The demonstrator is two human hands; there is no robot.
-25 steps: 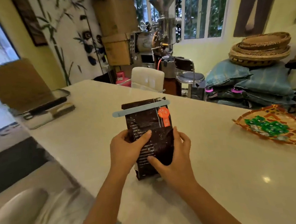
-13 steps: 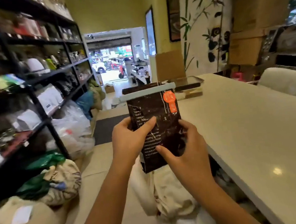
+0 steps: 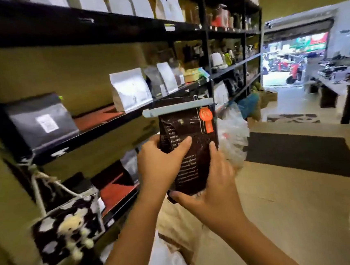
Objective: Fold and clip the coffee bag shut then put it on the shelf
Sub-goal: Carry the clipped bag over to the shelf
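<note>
Of the person, two hands + forearms are in view. Left hand (image 3: 159, 161): bare, slim fingers; thumbnail (image 3: 188, 140) short & rounded, plain as far as the sharpness allows. Left forearm (image 3: 134, 232): bare and slender, uncovered all the way to the bottom edge of frame. Right hand (image 3: 216, 190): also bare, knuckles & tendons faintly showing on the back. Its fingers (image 3: 213, 150) are a bit blurred, so nail detail can't be told. Right forearm (image 3: 259, 241): bare, slim, looks wider twd the frame edge b/c of the wide-angle lens.
</note>
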